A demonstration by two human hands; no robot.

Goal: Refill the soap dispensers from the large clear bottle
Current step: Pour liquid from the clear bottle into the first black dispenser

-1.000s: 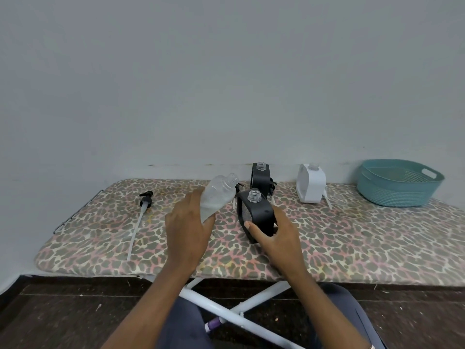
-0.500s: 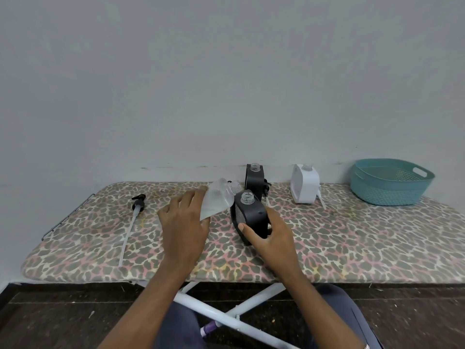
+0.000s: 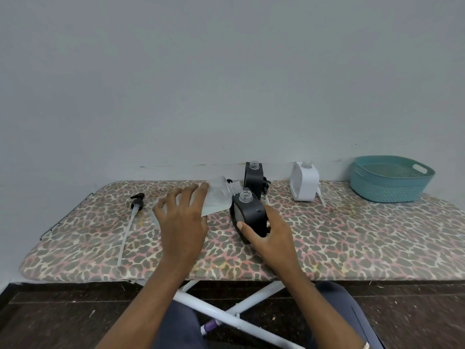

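My left hand (image 3: pixel 182 222) grips the large clear bottle (image 3: pixel 218 195), which is tilted well over with its uncapped neck close above the open mouth of the near black dispenser (image 3: pixel 249 215). That dispenser stands upright on the ironing board, and my right hand (image 3: pixel 268 235) holds it round its lower body, thumb on the front. A second black dispenser (image 3: pixel 253 175) and a white dispenser (image 3: pixel 304 181), both uncapped, stand behind near the wall. No stream of liquid can be made out.
A black pump head with a long white tube (image 3: pixel 130 217) lies on the leopard-print ironing board (image 3: pixel 352 235) at the left. A teal basket (image 3: pixel 388 178) sits at the far right. Another tube (image 3: pixel 321 197) leans by the white dispenser. White board legs cross below.
The clear bottle has tipped lower, its neck coming down toward the near black dispenser's mouth. My right hand has kept its hold on the dispenser.
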